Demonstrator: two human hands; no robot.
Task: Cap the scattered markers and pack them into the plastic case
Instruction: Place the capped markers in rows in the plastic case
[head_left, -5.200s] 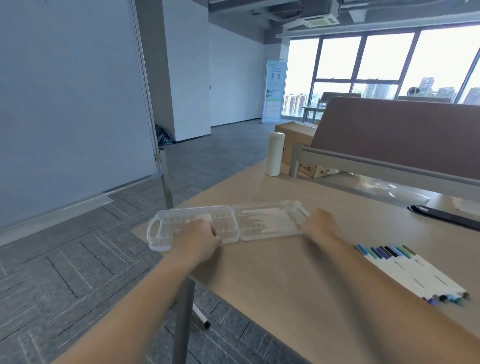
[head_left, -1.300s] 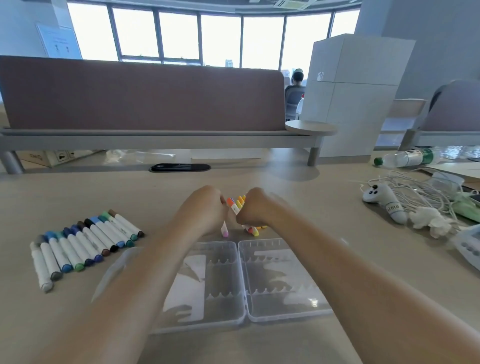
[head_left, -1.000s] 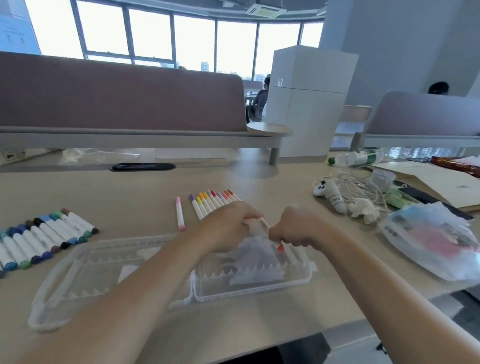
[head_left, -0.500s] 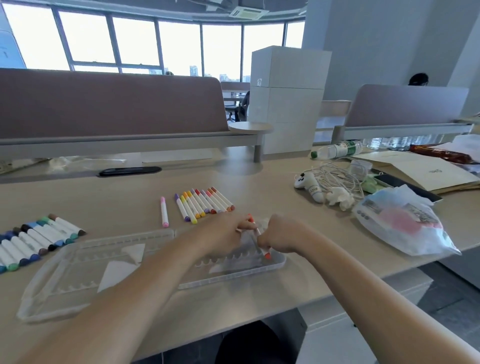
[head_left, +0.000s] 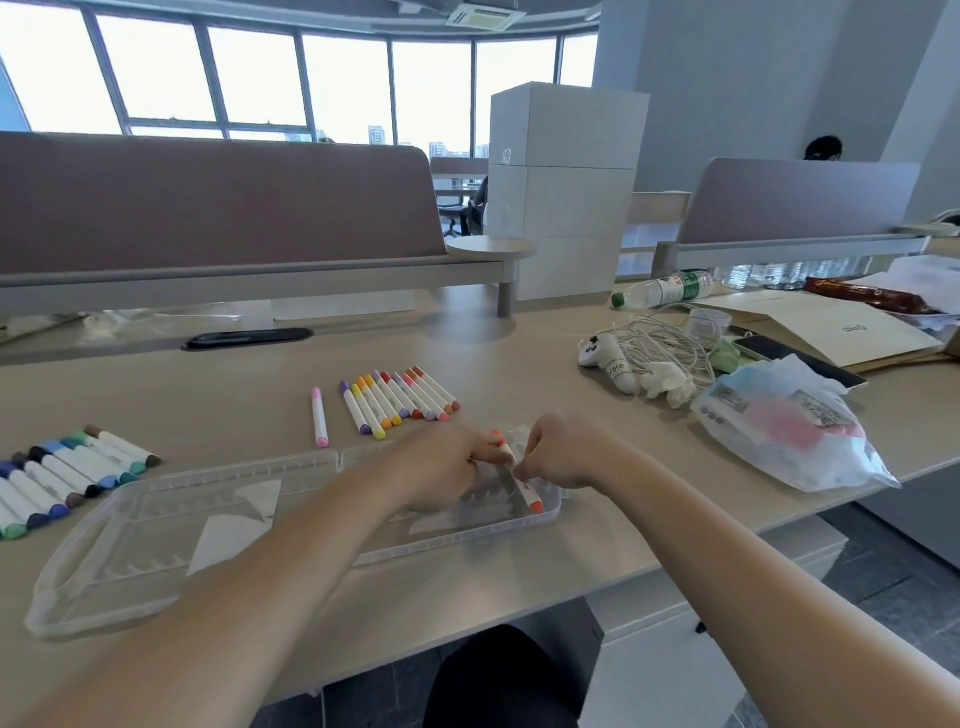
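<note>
Moved from the marker row (head_left: 400, 397), left hand (head_left: 447, 467) and right hand (head_left: 561, 452) both pinched an orange marker (head_left: 527, 491) inside the plastic case (head_left: 156, 519), centre frame.

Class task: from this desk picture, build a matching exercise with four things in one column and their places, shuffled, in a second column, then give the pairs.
Things
1. orange marker
2. pink marker
3. bottle
4. plastic bag

Places
A. on its side at the back right of the desk
B. alone, just beyond the case
C. at the case's right end, held by the left hand and right hand
D. right of the case, by the desk's front edge

Pairs: 1-C, 2-B, 3-A, 4-D
</note>
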